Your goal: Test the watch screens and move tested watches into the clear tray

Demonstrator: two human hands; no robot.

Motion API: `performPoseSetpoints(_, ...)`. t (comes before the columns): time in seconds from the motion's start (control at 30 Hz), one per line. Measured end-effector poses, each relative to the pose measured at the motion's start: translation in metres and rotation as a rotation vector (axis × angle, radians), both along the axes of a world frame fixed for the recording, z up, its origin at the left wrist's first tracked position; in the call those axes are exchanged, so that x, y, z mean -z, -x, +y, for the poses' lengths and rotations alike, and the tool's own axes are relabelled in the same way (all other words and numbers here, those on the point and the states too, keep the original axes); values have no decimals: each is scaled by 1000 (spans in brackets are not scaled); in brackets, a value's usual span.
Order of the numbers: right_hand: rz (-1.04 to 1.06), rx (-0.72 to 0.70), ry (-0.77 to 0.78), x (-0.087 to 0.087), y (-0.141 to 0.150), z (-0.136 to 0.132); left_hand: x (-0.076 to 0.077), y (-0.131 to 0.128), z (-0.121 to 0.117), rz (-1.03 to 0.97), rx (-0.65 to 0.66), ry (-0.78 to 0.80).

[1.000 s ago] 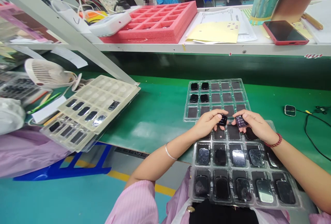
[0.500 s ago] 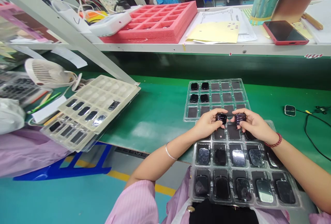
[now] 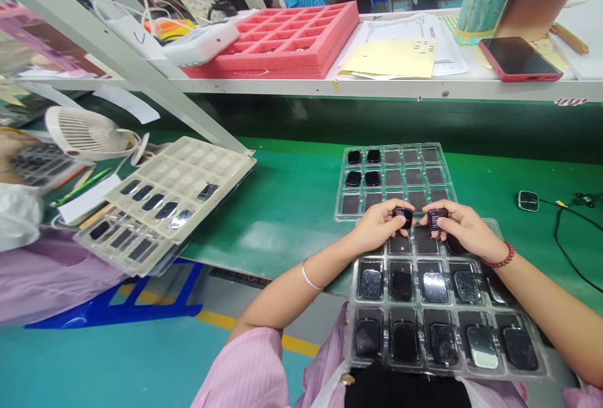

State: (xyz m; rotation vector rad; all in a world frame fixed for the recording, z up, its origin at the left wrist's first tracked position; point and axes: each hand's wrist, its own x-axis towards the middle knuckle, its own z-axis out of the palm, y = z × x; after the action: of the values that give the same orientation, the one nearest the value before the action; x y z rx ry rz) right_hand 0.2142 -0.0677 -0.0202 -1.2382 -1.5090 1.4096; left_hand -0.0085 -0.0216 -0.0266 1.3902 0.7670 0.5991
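Note:
My left hand (image 3: pixel 382 227) pinches a small black smartwatch body (image 3: pixel 403 216) with its screen lit. A second lit smartwatch body (image 3: pixel 436 217) sits between the thumb and fingers of my right hand (image 3: pixel 464 227). Both are held side by side, a little apart, over the top row of a clear plastic tray (image 3: pixel 349 332). Several dark watch bodies lie in that tray's pockets, some with glossy or filmed faces. Behind it on the green bench, another clear tray (image 3: pixel 338 198) has several black watch bodies in its left pockets; its front edge is partly hidden by my hands.
A small square device (image 3: pixel 528 201) with a black cable lies at right. Beige trays (image 3: pixel 188 163) with dark pieces overlap the bench's left edge, near a white fan (image 3: pixel 87 132). The shelf above bears a pink foam tray (image 3: pixel 292 66), papers and a phone (image 3: pixel 521 58). Other people are beyond.
The screens of both held watch bodies show different content, and my thumbs have shifted slightly on them. At far left, another person's arm has come into view.

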Motion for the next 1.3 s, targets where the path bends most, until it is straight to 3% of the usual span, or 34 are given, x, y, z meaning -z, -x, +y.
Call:
performPoseSetpoints(0.9, -13, -2, -1, 1, 0, 0, -7, -1, -2, 44, -9, 22)
performPoseSetpoints(1.17, 21, 54, -31, 0, -1, 0, -3, -1, -2, -72, -61, -27)
performPoseSetpoints(1.3, 22, 11, -47, 2, -1, -2, -1, -1, -1, -117, -95, -26)
